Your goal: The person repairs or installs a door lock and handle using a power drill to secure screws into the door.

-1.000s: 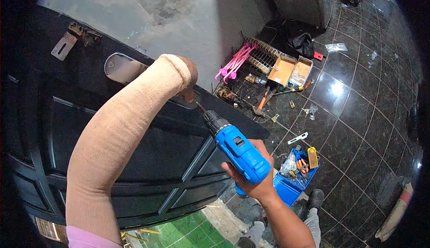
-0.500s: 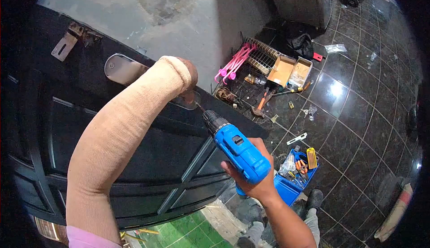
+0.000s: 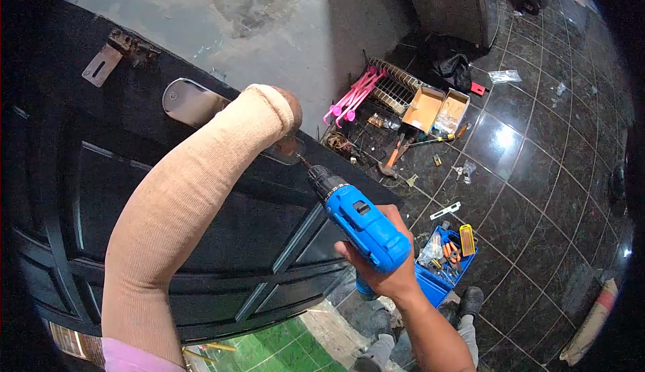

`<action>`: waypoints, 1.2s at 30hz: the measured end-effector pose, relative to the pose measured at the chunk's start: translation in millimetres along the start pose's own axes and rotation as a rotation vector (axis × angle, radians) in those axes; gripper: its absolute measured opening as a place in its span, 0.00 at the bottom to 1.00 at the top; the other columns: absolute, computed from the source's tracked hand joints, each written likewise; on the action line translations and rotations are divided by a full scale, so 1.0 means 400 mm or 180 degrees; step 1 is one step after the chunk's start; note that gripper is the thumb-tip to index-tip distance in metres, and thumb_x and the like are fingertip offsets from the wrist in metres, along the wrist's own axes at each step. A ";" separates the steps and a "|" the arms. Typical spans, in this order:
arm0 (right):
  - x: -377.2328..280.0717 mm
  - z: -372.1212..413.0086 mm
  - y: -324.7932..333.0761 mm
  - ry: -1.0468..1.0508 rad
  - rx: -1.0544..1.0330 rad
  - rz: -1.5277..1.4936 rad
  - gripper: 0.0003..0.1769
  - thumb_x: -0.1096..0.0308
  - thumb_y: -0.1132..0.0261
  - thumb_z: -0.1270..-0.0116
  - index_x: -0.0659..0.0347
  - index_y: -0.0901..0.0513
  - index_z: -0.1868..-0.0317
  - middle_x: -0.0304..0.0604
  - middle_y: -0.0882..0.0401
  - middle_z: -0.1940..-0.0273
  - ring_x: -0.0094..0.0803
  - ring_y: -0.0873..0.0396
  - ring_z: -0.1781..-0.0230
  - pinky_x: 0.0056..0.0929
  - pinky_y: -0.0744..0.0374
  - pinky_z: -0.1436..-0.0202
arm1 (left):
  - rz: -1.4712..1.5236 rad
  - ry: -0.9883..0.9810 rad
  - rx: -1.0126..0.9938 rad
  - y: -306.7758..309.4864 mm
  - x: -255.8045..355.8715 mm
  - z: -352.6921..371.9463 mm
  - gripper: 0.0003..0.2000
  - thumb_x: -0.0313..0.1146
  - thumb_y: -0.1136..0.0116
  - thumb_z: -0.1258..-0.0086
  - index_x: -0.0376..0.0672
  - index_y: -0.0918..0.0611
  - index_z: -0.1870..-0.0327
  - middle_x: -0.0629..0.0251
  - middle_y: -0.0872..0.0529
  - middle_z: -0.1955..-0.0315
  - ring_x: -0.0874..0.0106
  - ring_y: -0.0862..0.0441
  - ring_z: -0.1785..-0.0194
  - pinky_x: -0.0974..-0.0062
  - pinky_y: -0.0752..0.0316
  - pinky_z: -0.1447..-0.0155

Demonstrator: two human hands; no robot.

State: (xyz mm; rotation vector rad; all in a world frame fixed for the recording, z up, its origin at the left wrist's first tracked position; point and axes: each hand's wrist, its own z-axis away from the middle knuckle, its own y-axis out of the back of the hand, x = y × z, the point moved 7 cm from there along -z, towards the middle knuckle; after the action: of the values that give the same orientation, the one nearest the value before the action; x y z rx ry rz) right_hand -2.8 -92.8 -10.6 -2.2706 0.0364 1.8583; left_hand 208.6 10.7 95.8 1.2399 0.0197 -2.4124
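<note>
Right hand (image 3: 386,274) clasps blue cordless drill (image 3: 356,221) — axis toward eleven o'clock, bit (image 3: 306,163) at silver metal plate (image 3: 191,103) under left hand (image 3: 289,120), its grip hidden.

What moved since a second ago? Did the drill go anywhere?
Hardly anything. The right hand and its blue drill sit a touch further right in the picture, but so do the door and its metal plate, so that looks like the camera shifting. Nothing was picked up or let go. The drill's tip is still at the plate's end, beside the left hand.
</note>
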 end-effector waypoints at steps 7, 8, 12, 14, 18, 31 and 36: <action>0.006 0.002 0.006 0.0039 0.0018 -0.0157 0.28 0.61 0.18 0.45 0.61 0.24 0.50 0.43 0.13 0.64 0.29 0.13 0.63 0.29 0.18 0.57 | -0.0001 -0.0064 0.0109 0.008 0.010 0.022 0.24 0.57 0.34 0.35 0.44 0.10 0.51 0.59 0.09 0.56 0.59 0.12 0.51 0.58 0.17 0.46; 0.010 0.003 0.005 0.0010 0.0029 -0.0227 0.28 0.61 0.18 0.45 0.61 0.23 0.50 0.43 0.14 0.64 0.29 0.13 0.63 0.29 0.18 0.57 | 0.0013 -0.0084 0.0132 0.010 0.013 0.026 0.24 0.57 0.34 0.35 0.44 0.10 0.52 0.59 0.09 0.56 0.59 0.12 0.51 0.58 0.17 0.45; 0.033 0.003 0.002 -0.0209 0.0015 -0.0548 0.26 0.61 0.19 0.43 0.62 0.23 0.51 0.40 0.18 0.64 0.26 0.18 0.64 0.27 0.21 0.57 | 0.0032 -0.0013 0.0035 0.016 0.014 0.033 0.23 0.55 0.34 0.35 0.44 0.10 0.52 0.59 0.09 0.56 0.59 0.12 0.51 0.59 0.18 0.45; 0.077 0.014 -0.017 -0.0584 -0.0054 -0.1160 0.25 0.61 0.20 0.41 0.62 0.23 0.51 0.38 0.21 0.63 0.24 0.22 0.64 0.26 0.23 0.58 | 0.0067 -0.0063 -0.0011 0.019 0.015 0.038 0.22 0.54 0.33 0.35 0.44 0.10 0.52 0.58 0.09 0.56 0.59 0.12 0.51 0.59 0.18 0.44; 0.081 0.020 -0.022 -0.0616 -0.0062 -0.1404 0.23 0.64 0.22 0.39 0.62 0.24 0.50 0.36 0.24 0.63 0.23 0.23 0.66 0.25 0.23 0.61 | 0.0148 -0.0091 0.0198 0.018 0.013 0.032 0.22 0.53 0.32 0.35 0.44 0.10 0.52 0.57 0.09 0.56 0.58 0.12 0.50 0.59 0.18 0.44; 0.067 0.024 -0.038 -0.1017 -0.0013 -0.2039 0.21 0.66 0.24 0.37 0.63 0.24 0.50 0.35 0.28 0.62 0.20 0.24 0.68 0.23 0.24 0.66 | 0.0111 -0.0090 0.0086 0.020 0.016 0.036 0.22 0.53 0.34 0.33 0.43 0.11 0.52 0.57 0.09 0.56 0.57 0.12 0.50 0.58 0.19 0.43; 0.064 0.022 -0.048 -0.0900 -0.0053 -0.1901 0.24 0.68 0.25 0.36 0.61 0.29 0.47 0.37 0.25 0.63 0.23 0.21 0.71 0.23 0.20 0.69 | 0.0036 -0.0206 0.0104 0.020 0.021 0.032 0.21 0.53 0.34 0.34 0.44 0.10 0.53 0.57 0.09 0.56 0.57 0.12 0.51 0.58 0.18 0.45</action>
State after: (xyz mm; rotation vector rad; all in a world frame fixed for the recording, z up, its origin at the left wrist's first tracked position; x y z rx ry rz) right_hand -3.1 -69.7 -34.2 -1.7311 -0.6268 1.8047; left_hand 197.5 -2.2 98.5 1.1721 -0.0462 -2.4508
